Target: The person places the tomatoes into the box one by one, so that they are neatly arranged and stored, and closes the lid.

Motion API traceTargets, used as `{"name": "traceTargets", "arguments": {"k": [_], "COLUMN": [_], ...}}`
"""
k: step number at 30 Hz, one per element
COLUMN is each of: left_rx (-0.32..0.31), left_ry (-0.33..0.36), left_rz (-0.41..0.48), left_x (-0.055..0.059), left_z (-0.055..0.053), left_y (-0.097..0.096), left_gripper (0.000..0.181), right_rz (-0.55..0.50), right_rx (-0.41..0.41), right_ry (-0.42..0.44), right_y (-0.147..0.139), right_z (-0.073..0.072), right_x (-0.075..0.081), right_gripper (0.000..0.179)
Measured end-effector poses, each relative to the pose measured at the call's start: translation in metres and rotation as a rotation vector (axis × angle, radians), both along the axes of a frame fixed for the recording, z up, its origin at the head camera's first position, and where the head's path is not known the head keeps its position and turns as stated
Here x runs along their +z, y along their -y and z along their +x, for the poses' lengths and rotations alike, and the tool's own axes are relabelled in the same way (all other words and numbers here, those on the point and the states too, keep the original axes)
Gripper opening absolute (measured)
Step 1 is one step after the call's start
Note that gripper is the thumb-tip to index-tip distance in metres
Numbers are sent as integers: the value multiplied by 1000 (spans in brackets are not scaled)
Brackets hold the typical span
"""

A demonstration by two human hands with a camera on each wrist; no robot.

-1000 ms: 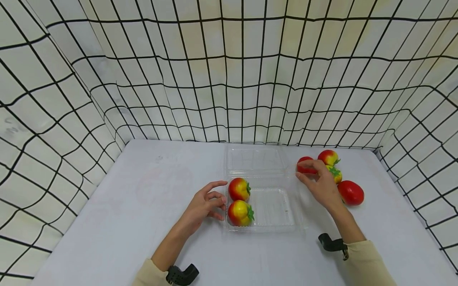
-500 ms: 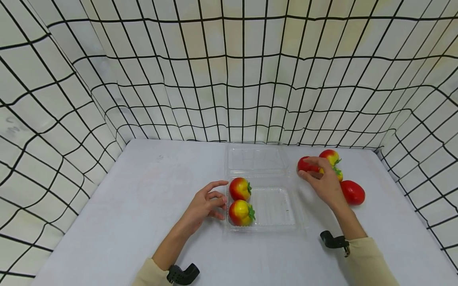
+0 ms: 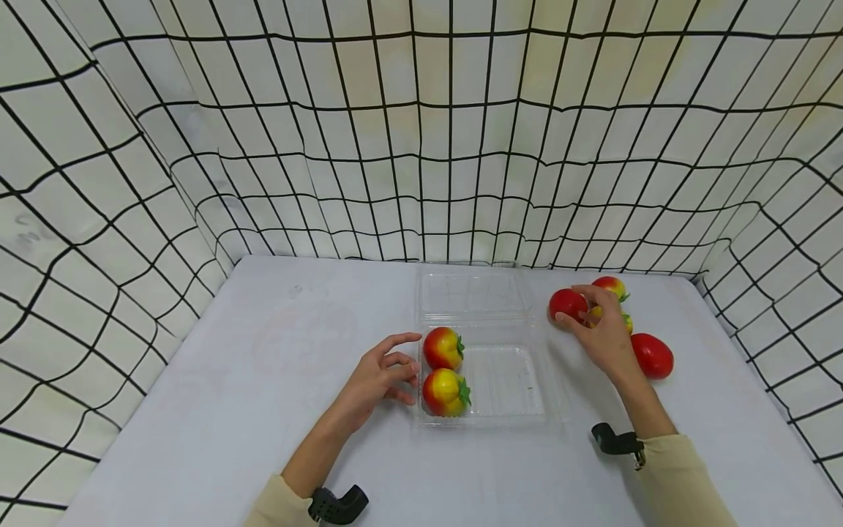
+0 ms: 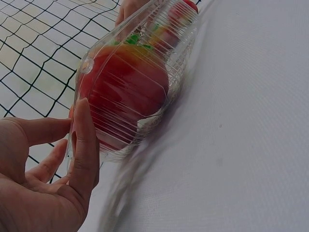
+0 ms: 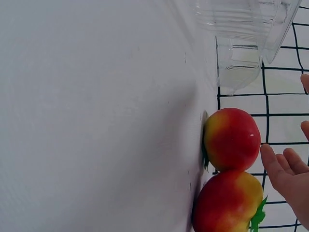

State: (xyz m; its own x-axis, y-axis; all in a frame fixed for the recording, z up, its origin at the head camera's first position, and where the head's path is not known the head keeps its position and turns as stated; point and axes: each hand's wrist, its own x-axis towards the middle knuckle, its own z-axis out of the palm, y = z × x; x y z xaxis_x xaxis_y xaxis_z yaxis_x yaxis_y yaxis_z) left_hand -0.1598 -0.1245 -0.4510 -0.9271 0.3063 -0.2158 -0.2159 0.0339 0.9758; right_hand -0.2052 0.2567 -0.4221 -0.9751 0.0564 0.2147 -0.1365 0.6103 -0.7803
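Observation:
A clear plastic box [image 3: 503, 380] with a hinged lid lies unfolded on the table. Two red-and-yellow fruits with green leafy tops, the rear one [image 3: 443, 348] and the front one [image 3: 445, 393], sit inside along its left wall. My left hand [image 3: 378, 377] is at that wall; the left wrist view shows thumb and finger pinching the rim. To the right, my right hand [image 3: 606, 333] is spread over a red fruit [image 3: 566, 305]. In the right wrist view this fruit [image 5: 231, 139] rests on the table, its leaves downward, with a fingertip close to it; contact is unclear.
Around the right hand are a red-and-yellow fruit [image 3: 609, 285], a mostly hidden yellow fruit [image 3: 626, 323] and a larger red fruit [image 3: 652, 356]. The box's flat lid [image 3: 473, 294] lies behind its base. Black netting [image 3: 448, 157] hangs before the white walls around the table.
My right hand has shifted slightly right, uncovering more of the red fruit, which has stayed in place. The left hand keeps its place at the box.

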Motion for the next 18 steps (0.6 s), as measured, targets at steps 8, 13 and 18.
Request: {"name": "traceTargets", "arguments": {"k": [8,13,18], "left_rx": [3,0,2], "left_ry": [6,3,3], "left_rz": [-4,-4,-3], "left_x": [1,2,2], "left_z": [1,2,2], "left_y": [0,-1,-1], "left_gripper": [54,53,53], "right_rz": [-16,-15,-4], "right_rx": [-16,-17,-15], "right_ry": [29,46,88], "right_y": [-2,-6,-8], "right_z": [-5,-6,-8], "right_x": [-3,-6,-6], "right_gripper": [76,78,82]}}
